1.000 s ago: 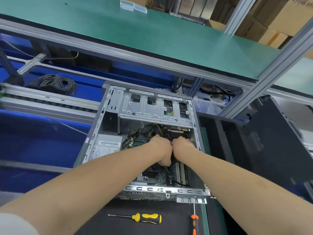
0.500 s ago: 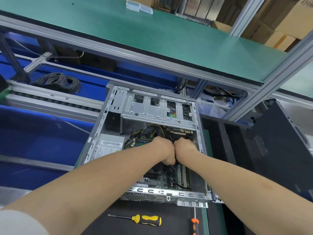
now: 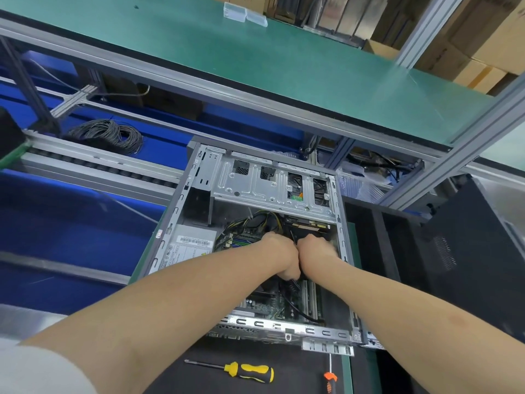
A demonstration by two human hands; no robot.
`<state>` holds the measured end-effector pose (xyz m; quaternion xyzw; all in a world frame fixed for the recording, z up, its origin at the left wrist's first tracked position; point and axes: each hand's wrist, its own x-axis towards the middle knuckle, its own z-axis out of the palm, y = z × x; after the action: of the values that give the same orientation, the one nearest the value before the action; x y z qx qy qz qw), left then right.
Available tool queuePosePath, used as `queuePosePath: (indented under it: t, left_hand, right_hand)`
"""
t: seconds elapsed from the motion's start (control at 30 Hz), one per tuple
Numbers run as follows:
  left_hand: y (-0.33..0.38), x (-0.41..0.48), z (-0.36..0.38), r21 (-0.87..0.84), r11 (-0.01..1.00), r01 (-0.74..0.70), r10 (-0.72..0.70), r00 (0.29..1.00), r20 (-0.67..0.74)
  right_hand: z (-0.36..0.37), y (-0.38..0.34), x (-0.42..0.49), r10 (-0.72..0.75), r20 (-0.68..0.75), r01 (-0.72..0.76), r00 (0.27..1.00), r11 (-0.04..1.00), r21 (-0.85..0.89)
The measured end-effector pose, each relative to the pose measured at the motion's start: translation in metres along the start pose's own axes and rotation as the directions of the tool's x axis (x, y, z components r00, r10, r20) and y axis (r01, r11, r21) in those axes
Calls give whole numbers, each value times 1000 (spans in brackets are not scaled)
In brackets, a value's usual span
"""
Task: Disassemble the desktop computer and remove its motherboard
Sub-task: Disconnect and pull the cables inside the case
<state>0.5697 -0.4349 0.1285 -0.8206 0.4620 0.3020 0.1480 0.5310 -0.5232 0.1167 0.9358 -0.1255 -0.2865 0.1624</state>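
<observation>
Black matte surface (image 3: 255,352), 6 o'clock. Green shelf (image 3: 255,66) on aluminium frame, 12 o'clock. Cardboard boxes (image 3: 483,38), 1 o'clock. Grey sheet-metal computer case (image 3: 272,191) at centre, open. Green motherboard (image 3: 267,304) inside. Left hand (image 3: 279,254) and right hand (image 3: 316,250) touching within case. Fingers hidden, cannot tell grip.

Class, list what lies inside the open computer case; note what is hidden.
Visible: power supply, yellow-black cables, green motherboard, drive cage. The left hand and right hand hide what they work on.
</observation>
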Motion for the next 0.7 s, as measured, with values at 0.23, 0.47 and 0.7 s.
queuePosePath:
  t: [0.23,0.47,0.7]
  left_hand:
    - [0,0,-1,-5,1000,10,-10,1000,23]
    - [-1,1,-1,-5,1000,6,-6,999,37]
    - [0,1,-1,3,1000,-5,5,999,42]
  right_hand:
    - [0,0,-1,-1,-6,0,1000,1000,-20]
    - [4,0,-3,-31,-2,31,1000,999,-36]
    - [5,-2,-4,-39,-8,39,999,998,-51]
